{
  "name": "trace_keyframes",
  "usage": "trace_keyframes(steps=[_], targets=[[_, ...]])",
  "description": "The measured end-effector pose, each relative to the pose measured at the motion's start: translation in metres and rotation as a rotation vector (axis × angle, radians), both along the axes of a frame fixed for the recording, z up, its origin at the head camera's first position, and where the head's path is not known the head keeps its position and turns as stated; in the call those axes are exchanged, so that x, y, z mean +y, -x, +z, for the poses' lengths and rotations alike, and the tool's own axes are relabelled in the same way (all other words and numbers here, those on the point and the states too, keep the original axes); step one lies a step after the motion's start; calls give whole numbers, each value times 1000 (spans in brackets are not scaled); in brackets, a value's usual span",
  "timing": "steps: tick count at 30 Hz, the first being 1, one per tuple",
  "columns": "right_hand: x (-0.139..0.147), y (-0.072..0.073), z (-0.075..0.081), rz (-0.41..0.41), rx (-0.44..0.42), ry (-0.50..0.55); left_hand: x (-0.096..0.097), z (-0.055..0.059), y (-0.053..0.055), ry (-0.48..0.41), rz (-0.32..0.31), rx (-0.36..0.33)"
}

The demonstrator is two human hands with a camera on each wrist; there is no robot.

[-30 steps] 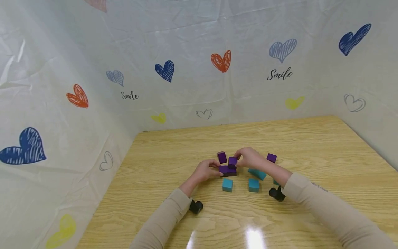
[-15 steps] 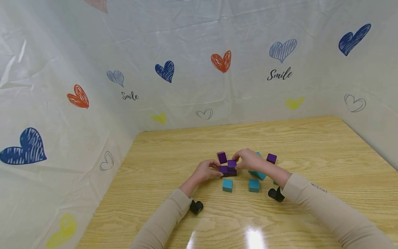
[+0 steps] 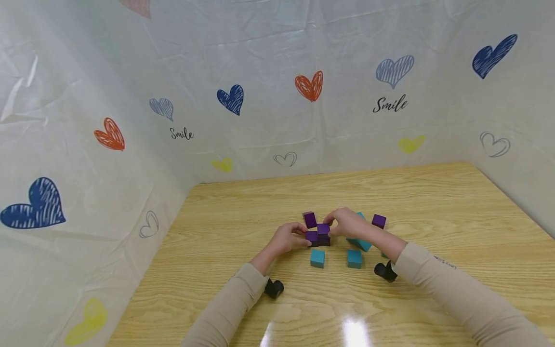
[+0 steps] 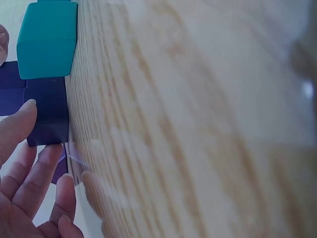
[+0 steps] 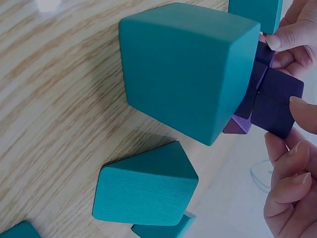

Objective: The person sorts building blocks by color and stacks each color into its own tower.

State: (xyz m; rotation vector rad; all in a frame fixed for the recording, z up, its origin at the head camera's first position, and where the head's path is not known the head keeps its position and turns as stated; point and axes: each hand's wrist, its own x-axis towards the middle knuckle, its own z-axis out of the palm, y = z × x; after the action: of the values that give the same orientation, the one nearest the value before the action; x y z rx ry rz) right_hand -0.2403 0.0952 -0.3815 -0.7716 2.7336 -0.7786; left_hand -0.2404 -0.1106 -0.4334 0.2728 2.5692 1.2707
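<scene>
Two purple cubes, a left one [image 3: 311, 236] and a right one [image 3: 324, 243], sit side by side on the table. My left hand [image 3: 284, 237] pinches the left cube between thumb and fingers; the left wrist view shows the thumb on that cube's [image 4: 48, 111] near face. A third purple cube [image 3: 323, 229] rests over the right one, and my right hand [image 3: 345, 222] pinches it from the right side. In the right wrist view, thumb and fingers hold this upper cube [image 5: 277, 101]. Another purple block [image 3: 310, 219] lies just behind the group.
Teal cubes stand in front, one at left [image 3: 317, 259] and one at right [image 3: 354, 259]. A teal wedge-shaped block [image 3: 361, 244] lies partly under my right forearm. One more purple block [image 3: 379, 220] is beyond that forearm. A heart-printed sheet [image 3: 260, 130] hangs behind the table.
My right hand has lowered the upper purple cube slightly leftward onto the right purple cube, then stayed nearly still. The left hand keeps its place.
</scene>
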Motion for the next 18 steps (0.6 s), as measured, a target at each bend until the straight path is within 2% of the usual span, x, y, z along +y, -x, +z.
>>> trace_keyframes(steps=[10, 18], targets=[[1, 2, -3, 2, 7, 12, -1, -3, 2, 4, -5, 0], [-3, 1, -2, 0, 4, 23, -1, -1, 1, -4, -10, 7]])
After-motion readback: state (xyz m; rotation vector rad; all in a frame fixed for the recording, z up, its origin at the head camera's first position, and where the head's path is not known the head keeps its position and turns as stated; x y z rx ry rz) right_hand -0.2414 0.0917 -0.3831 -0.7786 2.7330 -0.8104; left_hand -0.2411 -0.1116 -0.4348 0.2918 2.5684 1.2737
